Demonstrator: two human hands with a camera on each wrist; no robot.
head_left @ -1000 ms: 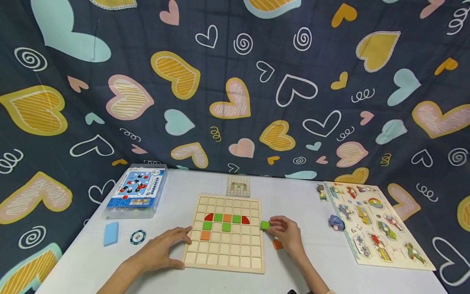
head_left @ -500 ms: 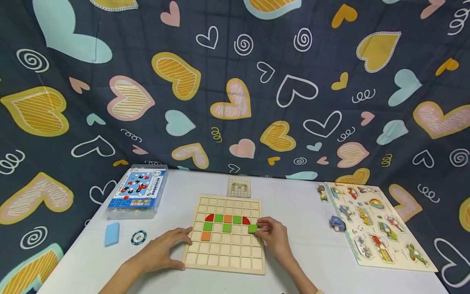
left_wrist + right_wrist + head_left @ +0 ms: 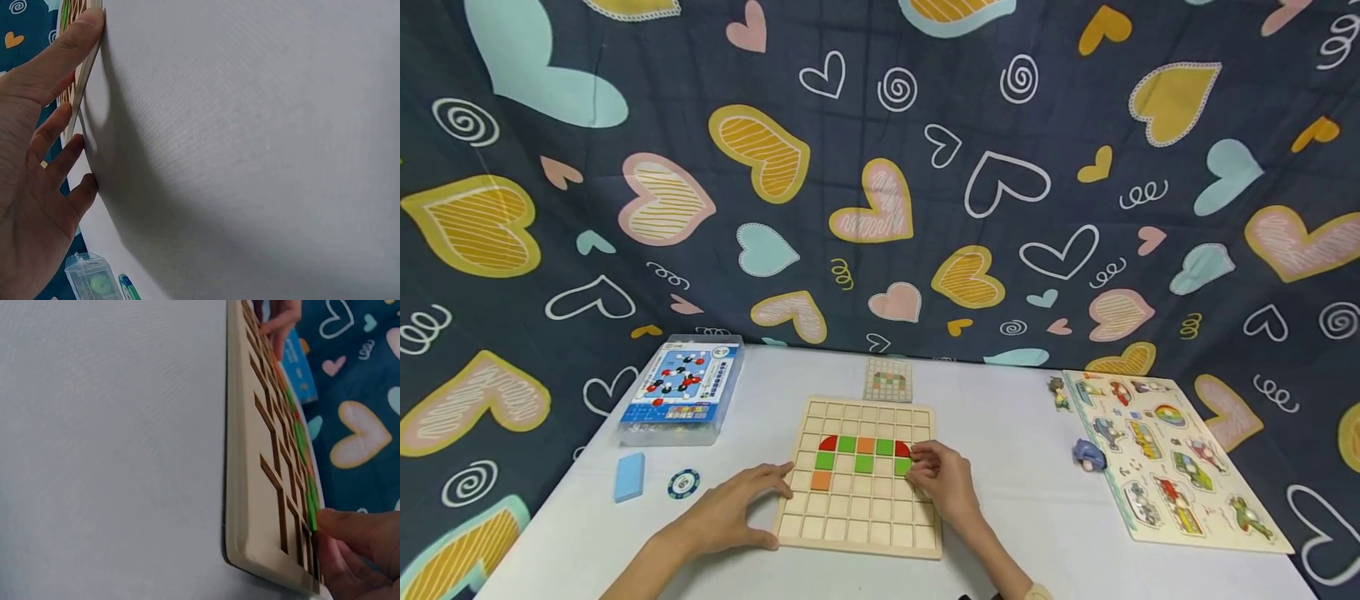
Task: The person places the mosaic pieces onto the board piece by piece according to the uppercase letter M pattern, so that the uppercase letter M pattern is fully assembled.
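Two hands work at a wooden grid board (image 3: 859,533) on the white tabletop (image 3: 1015,492). Right hand (image 3: 943,483): its fingertip grip pinches a green tile (image 3: 902,467), lowering it into a cell under the right red piece. Left hand (image 3: 730,512) lies flat with straight fingers, steadying the board's left edge. Best keep the tile level and square to its cell. Counted on the board: five green tiles, two orange, two red.
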